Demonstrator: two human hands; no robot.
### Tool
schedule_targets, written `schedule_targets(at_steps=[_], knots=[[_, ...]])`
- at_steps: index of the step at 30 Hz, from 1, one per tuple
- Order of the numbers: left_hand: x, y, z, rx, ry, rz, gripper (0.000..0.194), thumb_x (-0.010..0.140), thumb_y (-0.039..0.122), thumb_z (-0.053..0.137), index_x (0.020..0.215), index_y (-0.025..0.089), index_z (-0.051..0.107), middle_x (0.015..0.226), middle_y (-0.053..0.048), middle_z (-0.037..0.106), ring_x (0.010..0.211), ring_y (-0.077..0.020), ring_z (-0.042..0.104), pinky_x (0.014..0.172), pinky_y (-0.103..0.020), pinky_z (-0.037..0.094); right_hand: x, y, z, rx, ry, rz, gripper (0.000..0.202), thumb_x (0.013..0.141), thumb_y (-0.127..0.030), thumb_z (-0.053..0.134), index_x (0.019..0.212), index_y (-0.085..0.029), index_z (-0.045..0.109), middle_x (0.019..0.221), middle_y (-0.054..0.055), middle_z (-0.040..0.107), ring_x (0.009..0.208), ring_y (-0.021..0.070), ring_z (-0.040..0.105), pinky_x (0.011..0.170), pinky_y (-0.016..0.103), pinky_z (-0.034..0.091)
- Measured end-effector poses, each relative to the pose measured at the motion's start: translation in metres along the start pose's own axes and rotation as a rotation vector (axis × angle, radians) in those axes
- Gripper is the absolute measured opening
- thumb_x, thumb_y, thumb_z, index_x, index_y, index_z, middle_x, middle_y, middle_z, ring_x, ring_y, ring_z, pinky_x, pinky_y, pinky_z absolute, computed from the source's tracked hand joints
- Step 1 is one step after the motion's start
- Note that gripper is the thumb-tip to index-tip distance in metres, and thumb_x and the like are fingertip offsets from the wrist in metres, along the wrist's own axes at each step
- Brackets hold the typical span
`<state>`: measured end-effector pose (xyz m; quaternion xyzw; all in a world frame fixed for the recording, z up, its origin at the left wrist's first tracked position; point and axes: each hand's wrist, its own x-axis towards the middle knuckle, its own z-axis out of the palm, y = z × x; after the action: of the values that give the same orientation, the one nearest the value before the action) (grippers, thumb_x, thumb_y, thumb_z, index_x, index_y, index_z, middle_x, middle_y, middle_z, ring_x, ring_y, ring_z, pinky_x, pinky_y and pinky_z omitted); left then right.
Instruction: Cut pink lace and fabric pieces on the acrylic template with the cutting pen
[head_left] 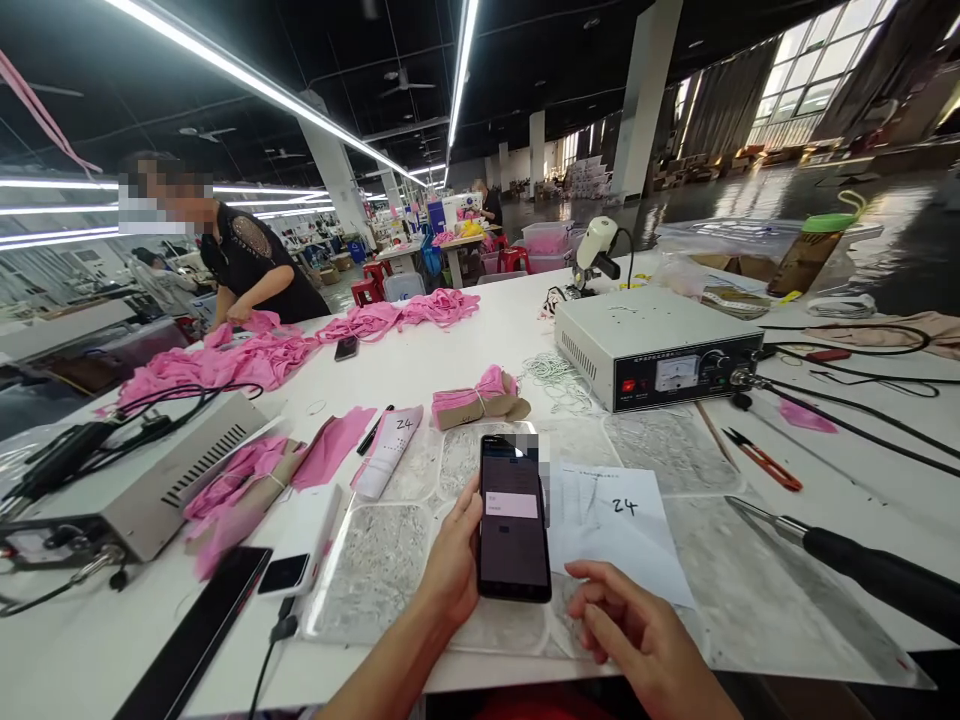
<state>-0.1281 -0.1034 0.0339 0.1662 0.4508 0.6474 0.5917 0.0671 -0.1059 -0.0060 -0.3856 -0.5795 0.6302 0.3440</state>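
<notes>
My left hand [454, 550] is wrapped round a black smartphone [514, 555], held upright with its lit screen facing me. A pale pop-up box shows across the screen, its text too small to read. To the right of the phone, my right hand [626, 625] holds nothing, its fingers loosely bent and apart. Partly behind the phone lies a white paper sheet [637, 520] marked 24. Beyond it sits a pink fabric bundle [476, 400] wrapped in brown card. Left of that are a rolled white paper [391, 450], also marked 24, and a black pen [375, 432].
A grey control box [652, 340] stands at right, near orange snips [763, 460] and a black-handled tool [870, 560]. Another box [150, 480] with cables is at left, beside a white power bank [304, 540]. Across the table a person [259, 260] handles pink fabric [225, 365].
</notes>
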Motion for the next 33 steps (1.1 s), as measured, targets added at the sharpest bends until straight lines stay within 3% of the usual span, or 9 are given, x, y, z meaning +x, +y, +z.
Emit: schedule_targets(at_steps=[4,11,16,20,24,29,33], knots=[[0.014,0.014,0.003,0.055,0.004,0.015,0.043,0.088,0.027,0.058,0.131,0.027,0.054,0.120,-0.003,0.066,0.106,-0.0195,0.063,0.092,-0.030,0.049,-0.001,0.000,-0.017,-0.032,0.053,-0.062,0.039,0.085,-0.052,0.053,0.105,-0.020,0.063,0.078,0.004,0.064,0.059,0.0150,0.057,0.053,0.027,0.048],[0.032,0.033,0.011,0.126,-0.040,0.055,0.046,0.087,0.027,0.059,0.133,0.025,0.051,0.118,-0.004,0.067,0.099,-0.0180,0.065,0.086,-0.028,0.051,-0.012,0.007,-0.053,-0.032,0.342,-0.125,0.037,0.082,-0.051,0.057,0.099,-0.019,0.067,0.070,0.004,0.064,0.052,0.0130,0.055,0.047,0.023,0.048],[0.031,0.025,0.023,0.108,-0.050,0.041,0.044,0.089,0.026,0.056,0.132,0.023,0.052,0.117,-0.005,0.067,0.100,-0.0196,0.065,0.086,-0.030,0.051,-0.010,0.013,-0.065,-0.152,0.334,-0.185,0.031,0.085,-0.045,0.057,0.100,-0.021,0.068,0.071,0.003,0.065,0.052,0.0135,0.058,0.048,0.023,0.052],[0.026,0.015,0.027,0.066,-0.025,0.001,0.044,0.088,0.024,0.057,0.132,0.023,0.052,0.112,-0.005,0.069,0.098,-0.0192,0.065,0.083,-0.029,0.051,-0.005,0.012,-0.062,-0.446,0.432,-0.440,0.019,0.087,-0.034,0.056,0.098,-0.024,0.069,0.093,0.006,0.068,0.080,0.0188,0.067,0.067,0.026,0.056],[0.019,0.006,0.028,0.019,-0.007,-0.035,0.044,0.089,0.023,0.056,0.133,0.022,0.051,0.114,-0.006,0.068,0.097,-0.0175,0.065,0.081,-0.027,0.051,0.005,0.005,-0.051,-0.698,0.504,-0.779,0.023,0.088,-0.024,0.053,0.106,-0.026,0.067,0.118,0.008,0.057,0.106,0.0223,0.059,0.083,0.034,0.054],[0.007,-0.005,0.026,0.011,-0.087,-0.073,0.047,0.086,0.025,0.060,0.133,0.022,0.052,0.115,-0.007,0.068,0.098,-0.0186,0.065,0.083,-0.028,0.050,0.022,-0.011,-0.035,-0.907,0.418,-0.926,0.033,0.089,-0.021,0.051,0.121,-0.020,0.060,0.139,0.014,0.040,0.126,0.0323,0.042,0.097,0.050,0.045],[-0.003,-0.014,0.024,0.022,-0.146,-0.130,0.052,0.081,0.029,0.068,0.131,0.022,0.054,0.111,-0.008,0.070,0.095,-0.0213,0.066,0.081,-0.030,0.050,0.035,-0.023,-0.023,-1.035,0.342,-0.960,0.035,0.089,-0.020,0.050,0.123,-0.023,0.059,0.146,0.012,0.032,0.134,0.0369,0.030,0.102,0.060,0.036]])
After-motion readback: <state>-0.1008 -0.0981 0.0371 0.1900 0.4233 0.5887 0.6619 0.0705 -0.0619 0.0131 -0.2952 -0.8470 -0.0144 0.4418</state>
